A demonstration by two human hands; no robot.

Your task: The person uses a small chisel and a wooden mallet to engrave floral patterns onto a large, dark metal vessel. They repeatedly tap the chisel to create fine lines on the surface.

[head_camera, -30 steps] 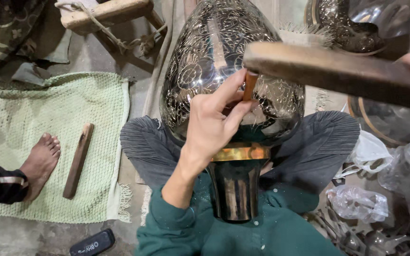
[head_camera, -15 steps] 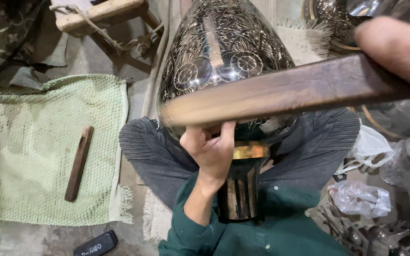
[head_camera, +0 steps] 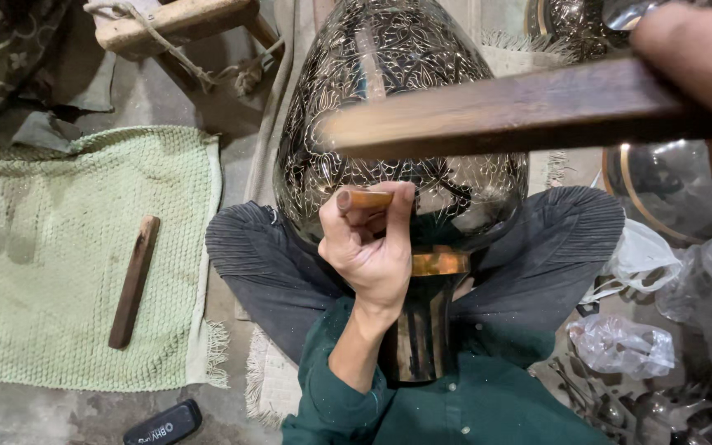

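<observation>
1. One head view. One engraved metal vase [head_camera: 397, 107] at frame centre, lying over the person's crossed legs, neck toward the body.
2. Left hand [head_camera: 370, 251], centre: fingers curled tight round one short wooden-handled tool [head_camera: 364, 199], held against the vase.
3. Right hand [head_camera: 694, 58], upper right: gripping one wooden bar [head_camera: 521, 111], blurred.
4. One green mat [head_camera: 51, 255] at left, carrying one wooden stick [head_camera: 134, 280].

Green towel [head_camera: 59, 247] on floor, wooden stick [head_camera: 133, 280] on it; crumpled plastic bag [head_camera: 620, 346] right.
</observation>
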